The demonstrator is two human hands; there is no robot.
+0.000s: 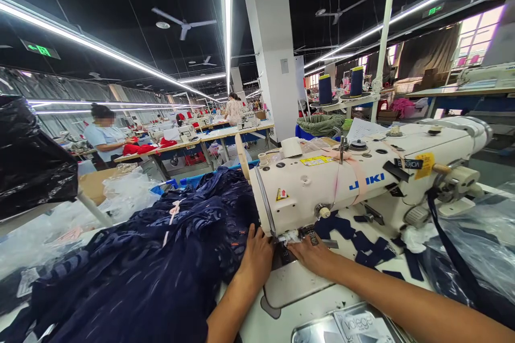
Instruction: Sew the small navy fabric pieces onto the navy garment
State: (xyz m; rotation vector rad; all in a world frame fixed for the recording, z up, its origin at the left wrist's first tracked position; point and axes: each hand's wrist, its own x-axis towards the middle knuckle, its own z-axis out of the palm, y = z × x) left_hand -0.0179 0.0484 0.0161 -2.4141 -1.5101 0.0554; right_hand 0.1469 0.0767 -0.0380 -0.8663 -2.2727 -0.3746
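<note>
A white JUKI sewing machine (pixel 298 193) stands in front of me, its needle end low over the metal bed plate. My left hand (pixel 257 254) is at the left of the needle area, fingers bent on the edge of a navy garment (pixel 161 268) heaped to the left. To the right of the needle, my right hand (pixel 311 254) is closed, its fingertips pressed down by the presser foot. A small dark piece of cloth (pixel 285 258) lies between the hands. What the right fingertips hold is partly hidden by the machine head.
Loose navy fabric pieces (pixel 372 246) lie under the machine arm. A metal tray (pixel 306 334) with a printed label sits at the table's front. Clear plastic (pixel 483 241) covers the right side; a black bag (pixel 32 155) hangs left. A co-worker (pixel 105 134) handles red cloth behind.
</note>
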